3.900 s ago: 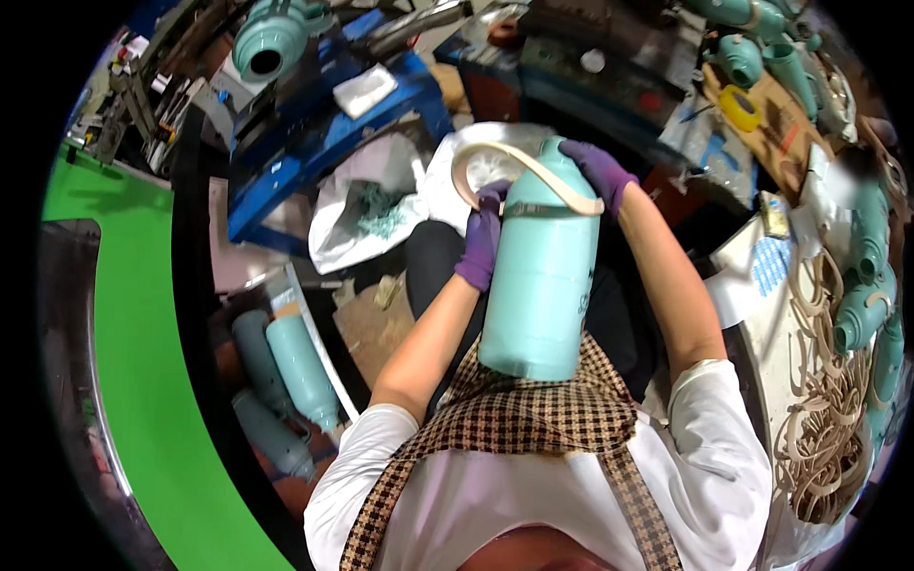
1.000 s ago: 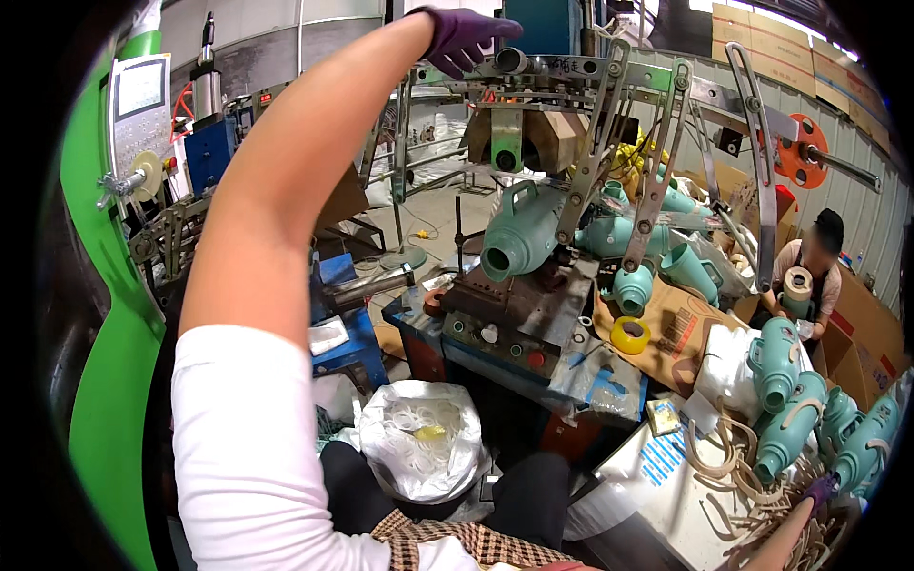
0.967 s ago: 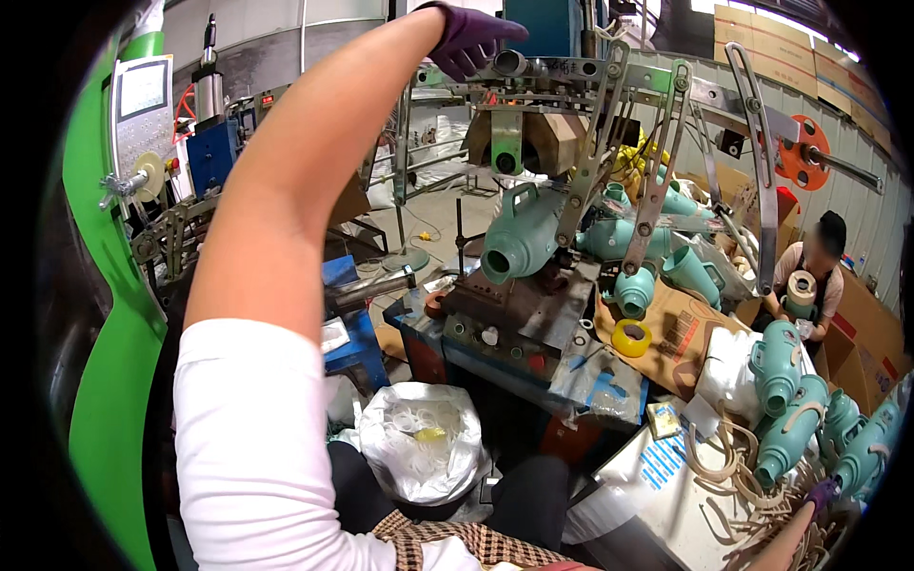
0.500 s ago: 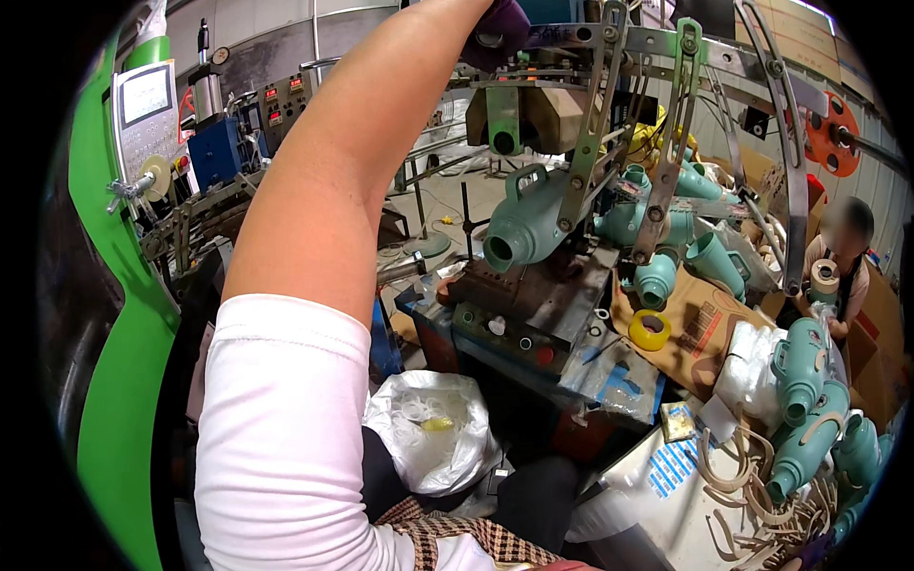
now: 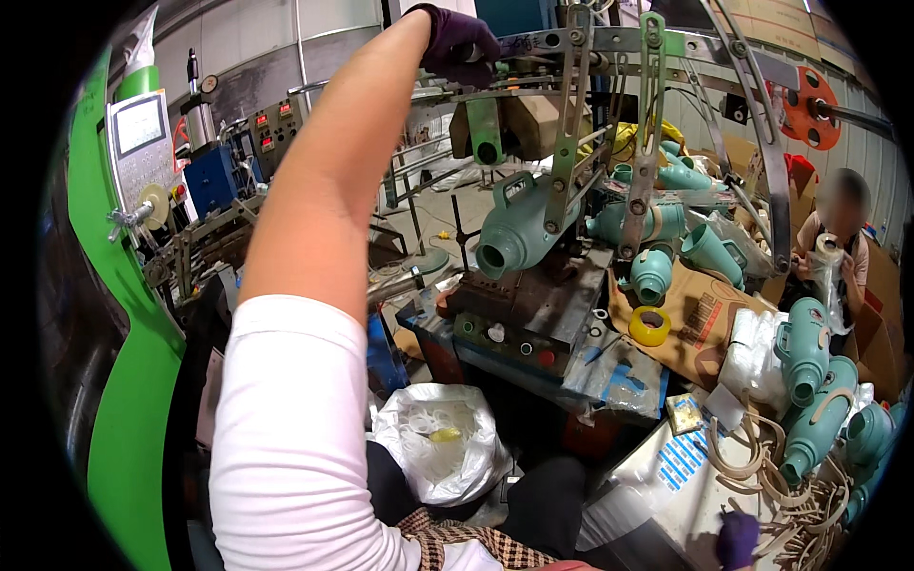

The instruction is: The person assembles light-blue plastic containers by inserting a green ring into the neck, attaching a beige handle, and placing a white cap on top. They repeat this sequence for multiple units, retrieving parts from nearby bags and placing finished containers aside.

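My left hand [image 5: 462,49], in a purple glove, is raised high at the top. Its fingers curl round the end of a lever on the metal linkage [image 5: 657,40]. Below that linkage a green kettle-shaped plastic jug body [image 5: 524,228] with a loop handle lies tilted in the machine, its round mouth facing me. My right hand [image 5: 736,540], also purple-gloved, is low at the right beside a pile of curved beige strips [image 5: 809,519]. Its fingers are blurred and partly cut off, so what it holds, if anything, does not show.
Several green jugs [image 5: 809,352] lie at right; yellow tape [image 5: 649,325] rests on cardboard. A white sack [image 5: 443,457] stands by my legs. A green machine frame [image 5: 124,447] rises at left. Another person [image 5: 833,257] sits far right, holding a roll and clear plastic.
My right hand has moved leftward into fuller view beside the beige strips. My left hand stays up at the lever, a little further left in the picture. The view has shifted slightly.
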Demonstrator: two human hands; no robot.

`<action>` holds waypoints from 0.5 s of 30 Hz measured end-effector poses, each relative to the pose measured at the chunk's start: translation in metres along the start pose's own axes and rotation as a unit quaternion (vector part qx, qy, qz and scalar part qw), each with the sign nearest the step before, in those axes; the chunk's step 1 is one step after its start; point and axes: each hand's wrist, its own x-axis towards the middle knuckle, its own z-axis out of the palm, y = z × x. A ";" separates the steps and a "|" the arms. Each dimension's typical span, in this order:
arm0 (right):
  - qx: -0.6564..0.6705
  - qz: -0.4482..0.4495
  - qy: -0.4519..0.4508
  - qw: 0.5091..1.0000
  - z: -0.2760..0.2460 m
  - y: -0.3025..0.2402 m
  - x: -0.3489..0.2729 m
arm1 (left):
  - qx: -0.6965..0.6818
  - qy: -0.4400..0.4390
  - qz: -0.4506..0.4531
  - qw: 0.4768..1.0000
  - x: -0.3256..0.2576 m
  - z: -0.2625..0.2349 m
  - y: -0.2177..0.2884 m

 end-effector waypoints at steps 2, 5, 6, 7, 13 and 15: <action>0.044 -0.087 0.000 0.995 -0.013 -0.053 0.026 | 0.079 -0.053 0.029 0.995 0.004 0.008 0.004; 0.111 -0.099 0.053 0.988 0.015 -0.079 0.046 | 0.179 -0.023 0.032 0.983 -0.014 0.013 0.012; 0.121 -0.082 0.039 0.988 0.022 -0.080 0.052 | 0.184 0.011 0.011 0.983 -0.016 0.017 0.014; 0.151 -0.084 0.032 0.984 0.028 -0.081 0.059 | 0.186 0.047 -0.013 0.981 -0.022 0.021 0.013; 0.203 -0.116 -0.037 0.972 0.055 -0.073 0.066 | 0.253 0.049 -0.036 0.966 -0.014 0.022 0.025; 0.218 -0.095 -0.002 0.971 0.048 -0.079 0.074 | 0.337 0.060 -0.008 0.940 -0.015 0.024 0.026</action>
